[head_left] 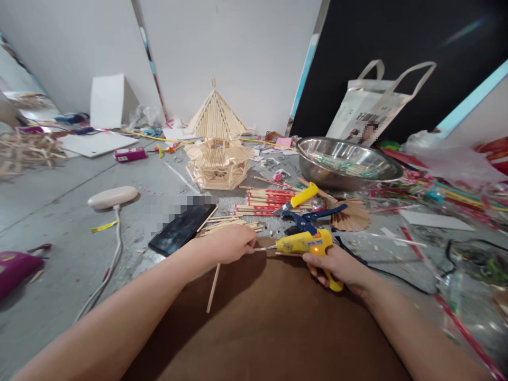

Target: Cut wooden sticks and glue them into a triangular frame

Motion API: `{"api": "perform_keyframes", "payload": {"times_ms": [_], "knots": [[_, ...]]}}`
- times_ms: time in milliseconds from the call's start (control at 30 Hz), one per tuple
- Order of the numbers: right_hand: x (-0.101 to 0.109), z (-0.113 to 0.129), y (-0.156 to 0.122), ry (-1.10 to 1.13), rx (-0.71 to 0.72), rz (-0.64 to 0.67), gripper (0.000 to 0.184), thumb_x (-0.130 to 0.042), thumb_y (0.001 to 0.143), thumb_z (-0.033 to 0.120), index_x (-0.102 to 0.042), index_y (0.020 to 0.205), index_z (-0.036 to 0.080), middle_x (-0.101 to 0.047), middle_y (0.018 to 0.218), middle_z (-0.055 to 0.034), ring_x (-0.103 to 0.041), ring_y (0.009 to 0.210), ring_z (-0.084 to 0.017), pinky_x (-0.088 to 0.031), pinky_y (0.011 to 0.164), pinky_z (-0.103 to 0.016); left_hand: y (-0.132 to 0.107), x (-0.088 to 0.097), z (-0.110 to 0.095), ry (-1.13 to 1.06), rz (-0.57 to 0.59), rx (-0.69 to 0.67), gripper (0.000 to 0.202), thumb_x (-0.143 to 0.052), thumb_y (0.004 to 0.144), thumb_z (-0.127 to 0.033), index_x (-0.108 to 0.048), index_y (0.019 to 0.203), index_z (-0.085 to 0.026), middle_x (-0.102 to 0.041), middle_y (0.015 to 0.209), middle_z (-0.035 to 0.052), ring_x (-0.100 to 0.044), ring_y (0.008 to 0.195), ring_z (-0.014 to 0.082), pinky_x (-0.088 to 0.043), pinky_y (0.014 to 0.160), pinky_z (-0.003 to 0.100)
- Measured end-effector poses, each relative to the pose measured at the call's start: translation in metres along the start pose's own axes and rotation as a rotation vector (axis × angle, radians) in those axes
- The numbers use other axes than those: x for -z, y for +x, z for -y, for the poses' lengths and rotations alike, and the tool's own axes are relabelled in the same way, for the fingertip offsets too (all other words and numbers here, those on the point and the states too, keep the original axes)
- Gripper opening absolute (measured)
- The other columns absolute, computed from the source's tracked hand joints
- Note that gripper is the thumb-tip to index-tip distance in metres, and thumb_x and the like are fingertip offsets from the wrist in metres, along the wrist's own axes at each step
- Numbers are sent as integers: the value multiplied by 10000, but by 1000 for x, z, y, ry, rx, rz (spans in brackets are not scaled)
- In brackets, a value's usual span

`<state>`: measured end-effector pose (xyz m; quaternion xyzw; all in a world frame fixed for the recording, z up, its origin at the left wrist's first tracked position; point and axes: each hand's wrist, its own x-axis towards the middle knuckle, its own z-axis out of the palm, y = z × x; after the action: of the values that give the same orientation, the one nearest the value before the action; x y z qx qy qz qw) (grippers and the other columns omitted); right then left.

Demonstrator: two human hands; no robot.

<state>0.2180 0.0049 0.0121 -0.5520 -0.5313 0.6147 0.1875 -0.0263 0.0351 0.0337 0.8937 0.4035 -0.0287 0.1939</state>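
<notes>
My right hand [337, 264] is wrapped round the grip of a yellow hot glue gun [297, 243] with a small orange light glowing on it. The gun's nozzle points left at the end of a thin wooden stick [260, 249] pinched in my left hand [234, 243]. Below that hand another wooden stick [213, 288] slants down; whether the fingers hold it too is hidden. One more stick [289, 255] lies under the gun's barrel, near my right fingertips. Just behind my left hand is a loose pile of wooden sticks [222, 224].
A pagoda model made of sticks [218, 153] stands ahead, beside a steel basin [349, 177]. Nearer are a phone [182, 228], red-wrapped sticks [265, 200], a yellow utility knife [304, 195] and blue-handled cutters [309, 218]. A white power adapter [113, 197] with a cable lies left.
</notes>
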Motion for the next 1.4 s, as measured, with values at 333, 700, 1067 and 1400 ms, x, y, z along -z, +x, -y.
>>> {"api": "perform_keyframes", "payload": {"times_ms": [333,700,1067,1400], "knots": [[1,-3,2,3,13,12,325,-575,621,430,-451,565,135,-477,434,46,-412,323,-34,-309,325,-154,0,0,0,4,-10,1,138,-418,719,-224,-542,746,-170,-583,783,23,-500,705,129,-358,613,227],[-2,3,0,-1,-13,-6,311,-590,603,415,-498,556,122,-504,435,31,-409,310,-34,-304,319,-154,0,-2,3,-30,-56,-8,154,-417,736,-276,-536,758,-181,-582,773,12,-503,706,128,-363,625,233],[58,5,-8,286,217,-608,299,-574,641,414,-535,716,128,-522,486,-2,-482,411,-83,-398,380,-179,-3,1,-4,69,19,21,130,-434,694,-214,-556,725,-184,-600,779,23,-517,683,142,-361,574,236],[110,-25,1,230,-7,-1078,215,-476,728,341,-465,856,169,-446,542,24,-430,371,-81,-415,395,-252,-1,-3,-3,98,74,65,151,-419,715,-258,-548,766,-198,-599,810,24,-523,715,154,-357,575,244]]}}
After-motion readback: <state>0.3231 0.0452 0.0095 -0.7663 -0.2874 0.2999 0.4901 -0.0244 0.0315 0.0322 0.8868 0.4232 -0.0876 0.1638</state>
